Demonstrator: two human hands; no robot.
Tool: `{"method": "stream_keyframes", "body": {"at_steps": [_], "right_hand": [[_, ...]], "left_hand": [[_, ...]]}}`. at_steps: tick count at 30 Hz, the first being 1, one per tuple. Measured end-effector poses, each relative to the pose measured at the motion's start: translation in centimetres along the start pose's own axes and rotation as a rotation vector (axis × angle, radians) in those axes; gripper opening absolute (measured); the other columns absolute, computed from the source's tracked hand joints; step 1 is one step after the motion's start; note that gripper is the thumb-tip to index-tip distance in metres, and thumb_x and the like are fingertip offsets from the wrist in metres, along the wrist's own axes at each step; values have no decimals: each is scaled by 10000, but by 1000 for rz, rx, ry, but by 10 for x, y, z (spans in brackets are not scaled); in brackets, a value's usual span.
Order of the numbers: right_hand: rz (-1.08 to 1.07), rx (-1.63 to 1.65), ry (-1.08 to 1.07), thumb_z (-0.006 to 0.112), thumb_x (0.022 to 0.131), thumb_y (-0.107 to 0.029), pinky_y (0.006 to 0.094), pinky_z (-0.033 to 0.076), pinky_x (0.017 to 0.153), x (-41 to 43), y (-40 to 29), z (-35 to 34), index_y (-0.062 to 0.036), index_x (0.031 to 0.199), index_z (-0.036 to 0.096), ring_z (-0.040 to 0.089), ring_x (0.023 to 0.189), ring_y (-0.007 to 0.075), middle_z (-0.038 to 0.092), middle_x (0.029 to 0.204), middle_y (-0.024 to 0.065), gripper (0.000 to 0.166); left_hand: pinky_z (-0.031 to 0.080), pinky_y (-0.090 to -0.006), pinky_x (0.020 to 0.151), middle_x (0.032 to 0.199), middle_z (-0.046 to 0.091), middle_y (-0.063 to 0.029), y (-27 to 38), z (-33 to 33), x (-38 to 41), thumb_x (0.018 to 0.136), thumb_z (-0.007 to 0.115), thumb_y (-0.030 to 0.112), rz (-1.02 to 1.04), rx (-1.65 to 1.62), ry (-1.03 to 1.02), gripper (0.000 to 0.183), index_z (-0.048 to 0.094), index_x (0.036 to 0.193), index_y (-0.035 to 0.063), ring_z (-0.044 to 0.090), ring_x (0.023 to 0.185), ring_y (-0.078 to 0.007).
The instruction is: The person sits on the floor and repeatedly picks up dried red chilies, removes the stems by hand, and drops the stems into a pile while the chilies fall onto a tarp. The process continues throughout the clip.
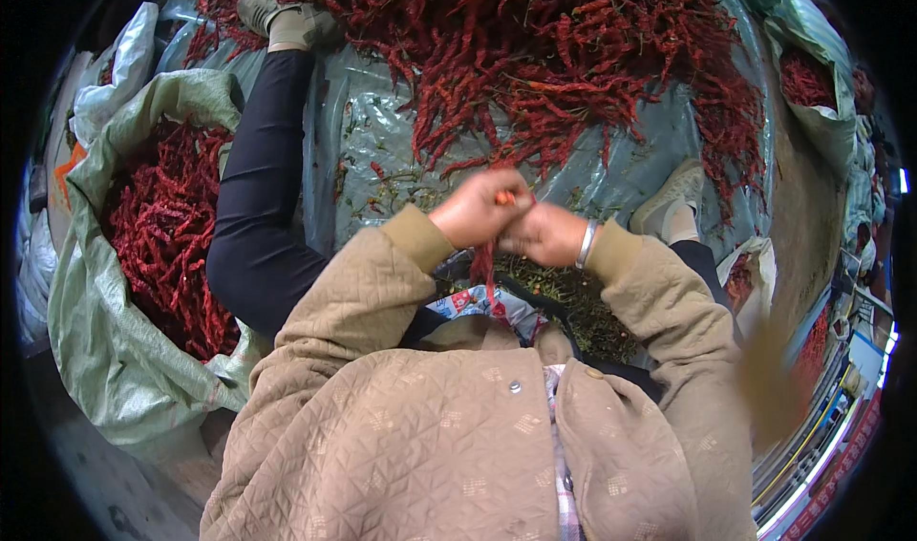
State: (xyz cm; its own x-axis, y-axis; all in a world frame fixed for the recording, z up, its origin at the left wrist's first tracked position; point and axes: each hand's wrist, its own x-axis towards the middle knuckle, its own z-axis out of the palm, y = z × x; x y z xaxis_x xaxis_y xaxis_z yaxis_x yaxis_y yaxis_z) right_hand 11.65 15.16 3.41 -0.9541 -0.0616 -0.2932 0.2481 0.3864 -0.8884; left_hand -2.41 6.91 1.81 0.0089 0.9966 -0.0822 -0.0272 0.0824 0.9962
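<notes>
My left hand [481,208] is closed around a small bunch of dried red chili peppers [484,263], whose ends hang below it and show above it. Against it, at the right, lies my right hand [546,234], blurred, with a silver bracelet at the wrist; its fingertips touch the bunch or sit beside it, I cannot tell which. Just beyond both hands spreads a large heap of dried red chilies [530,61] on a plastic sheet [372,125]. Below the hands, between my legs, lies a mass of green-brown stems [594,312].
A pale green woven sack [93,369] full of red chilies [172,240] stands at the left. Another open sack [817,11] with chilies is at the upper right, and a smaller white sack [763,276] is beside my right leg. My shoes [286,22] rest on the sheet.
</notes>
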Motion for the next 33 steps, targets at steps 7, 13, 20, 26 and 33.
{"method": "stream_keyframes", "body": {"at_steps": [7, 13, 20, 26, 33], "right_hand": [[-117, 160, 111, 493, 810, -141, 368, 427, 642, -38, -34, 25, -12, 682, 538, 536, 684, 294, 543, 685, 150, 187], [-175, 252, 175, 496, 808, -187, 386, 395, 530, -56, -50, 51, 0, 572, 466, 495, 533, 304, 488, 568, 163, 303], [-231, 320, 165, 498, 800, -167, 375, 386, 492, -99, -85, 47, -21, 597, 463, 456, 495, 266, 476, 559, 127, 252], [-242, 306, -123, 515, 780, -208, 376, 387, 526, -119, -94, 42, -12, 624, 472, 483, 541, 239, 492, 580, 136, 254], [345, -717, 660, 523, 707, -162, 405, 439, 591, -253, 31, -79, -48, 728, 551, 539, 679, 338, 538, 698, 156, 119]], "left_hand": [[404, -289, 622, 705, 509, -73, 38, 10, -2, 835, 519, 133, -4, 27, -447, 137, 510, 833, -3, 460, 673, -134], [393, -270, 633, 748, 509, -48, 61, 20, -14, 851, 504, 181, -54, -79, -580, 169, 523, 830, 14, 462, 699, -118], [393, -248, 543, 683, 465, -25, 99, 47, -16, 866, 490, 135, -25, -105, -757, 127, 499, 822, 15, 436, 607, -90], [397, -252, 523, 675, 490, -32, 100, 32, -9, 859, 497, 141, 152, 257, -742, 137, 518, 831, 8, 469, 592, -112], [339, -206, 426, 578, 416, 2, 108, -52, 0, 848, 493, 81, -54, -224, 262, 100, 484, 933, 29, 358, 447, -57]]}}
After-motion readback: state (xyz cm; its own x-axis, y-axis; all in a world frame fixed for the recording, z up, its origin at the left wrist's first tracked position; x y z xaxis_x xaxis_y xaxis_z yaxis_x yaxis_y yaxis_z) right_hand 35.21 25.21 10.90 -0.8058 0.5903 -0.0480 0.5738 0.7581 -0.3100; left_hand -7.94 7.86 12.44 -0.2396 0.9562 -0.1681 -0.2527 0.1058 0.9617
